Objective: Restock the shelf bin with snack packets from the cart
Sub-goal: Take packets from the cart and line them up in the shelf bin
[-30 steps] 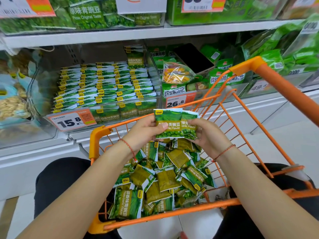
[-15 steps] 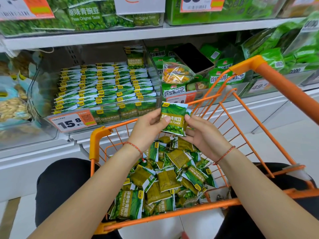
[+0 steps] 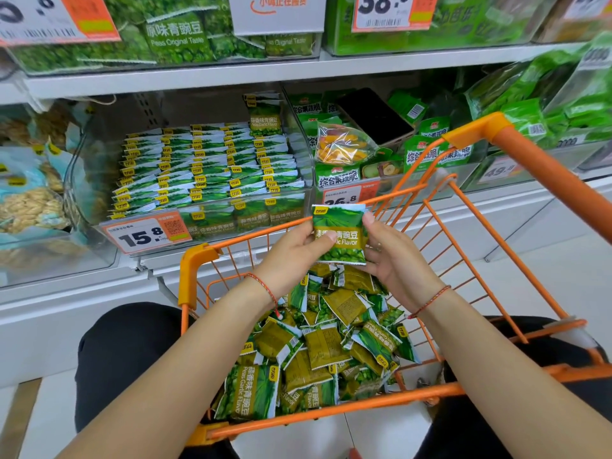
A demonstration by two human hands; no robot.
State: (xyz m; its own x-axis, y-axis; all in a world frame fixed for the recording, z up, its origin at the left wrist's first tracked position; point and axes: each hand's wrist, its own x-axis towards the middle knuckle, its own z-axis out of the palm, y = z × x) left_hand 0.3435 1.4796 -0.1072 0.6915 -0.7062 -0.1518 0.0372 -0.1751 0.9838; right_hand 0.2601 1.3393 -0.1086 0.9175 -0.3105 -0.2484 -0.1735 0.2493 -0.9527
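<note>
A small stack of green garlic-flavour pea packets (image 3: 344,240) is held upright above the orange wire cart (image 3: 470,250). My left hand (image 3: 294,250) grips the stack's left edge, thumb across its front. My right hand (image 3: 390,256) pinches its right edge. Several more packets (image 3: 328,346) lie loose in a heap on the cart's bottom. The clear shelf bin (image 3: 99,180) behind the cart's far rim holds neat rows of the same packets (image 3: 212,170), with a 15.8 price tag (image 3: 145,235) on its front.
A neighbouring bin (image 3: 351,173) to the right holds mixed fruit crisp bags, with a black phone (image 3: 374,115) lying on top. Peanut bags (image 3: 29,200) fill the bin at far left. An upper shelf (image 3: 231,76) carries larger pea bags. My knees flank the cart.
The two packets that were spread side by side have been drawn together into one aligned stack. Both hands have risen slightly and closed in on it.
</note>
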